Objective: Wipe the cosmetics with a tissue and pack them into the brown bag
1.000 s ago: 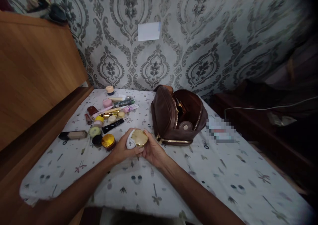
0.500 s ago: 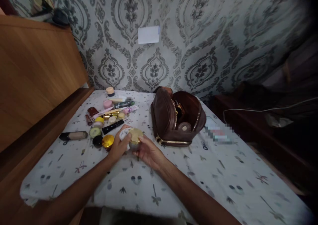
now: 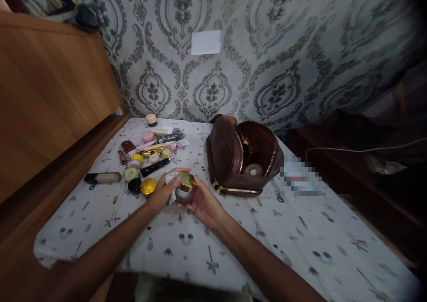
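Both hands are at a gold-lidded jar [image 3: 185,188] above the table, near its middle. My left hand [image 3: 166,190] also has a white cloth or tissue [image 3: 171,177] pressed between its fingers and the jar's left side. My right hand [image 3: 205,204] wraps the jar's right side, with fingers beneath it. Right of the hands stands a brown bag [image 3: 224,153], unzipped, with some items inside. To the left lie a yellow-gold round container [image 3: 148,187], a black round lid [image 3: 134,186] and a black tube [image 3: 156,166].
Several jars, brushes and tubes, including a pink jar [image 3: 147,137], spread over the patterned tablecloth [image 3: 187,257] at left. A foundation bottle [image 3: 102,178] lies farther left. Wooden furniture [image 3: 56,70] borders the left side. A blurred-out flat item [image 3: 300,177] lies right of the bag.
The jar has tilted so its grey side shows more below the gold lid. Both hands stay around it. The whole view has shifted slightly.
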`<state>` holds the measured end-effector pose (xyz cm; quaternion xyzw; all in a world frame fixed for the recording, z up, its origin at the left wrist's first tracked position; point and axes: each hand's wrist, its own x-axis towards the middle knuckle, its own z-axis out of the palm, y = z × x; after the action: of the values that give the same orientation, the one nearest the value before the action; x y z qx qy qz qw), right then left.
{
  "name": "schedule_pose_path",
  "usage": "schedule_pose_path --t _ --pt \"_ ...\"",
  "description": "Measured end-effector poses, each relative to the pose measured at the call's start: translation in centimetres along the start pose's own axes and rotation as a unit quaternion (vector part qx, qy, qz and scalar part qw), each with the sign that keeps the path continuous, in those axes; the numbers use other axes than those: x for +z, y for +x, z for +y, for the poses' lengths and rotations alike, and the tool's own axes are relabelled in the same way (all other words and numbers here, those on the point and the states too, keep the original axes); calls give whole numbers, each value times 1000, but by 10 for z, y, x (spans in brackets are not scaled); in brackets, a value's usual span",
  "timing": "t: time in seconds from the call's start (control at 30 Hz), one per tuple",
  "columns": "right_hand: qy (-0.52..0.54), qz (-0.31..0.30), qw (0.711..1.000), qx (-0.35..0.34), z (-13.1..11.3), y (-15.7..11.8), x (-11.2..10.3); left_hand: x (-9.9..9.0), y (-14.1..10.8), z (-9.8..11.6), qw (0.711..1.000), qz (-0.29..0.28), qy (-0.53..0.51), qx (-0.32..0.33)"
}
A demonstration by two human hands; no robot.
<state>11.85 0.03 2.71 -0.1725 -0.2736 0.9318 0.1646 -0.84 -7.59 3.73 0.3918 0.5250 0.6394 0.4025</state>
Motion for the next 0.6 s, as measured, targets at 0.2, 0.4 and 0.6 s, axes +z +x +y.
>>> schedule_pose_path --t 0.2,0.4,0.6 --pt "1 23 1000 9 3 -1 2 5 1 2 997 73 21 24" --pt "1 10 1000 14 5 -3 -2 6 4 5 987 156 10 17" --pt "21 6 999 28 4 -1 -4 6 5 9 985 170 19 10"
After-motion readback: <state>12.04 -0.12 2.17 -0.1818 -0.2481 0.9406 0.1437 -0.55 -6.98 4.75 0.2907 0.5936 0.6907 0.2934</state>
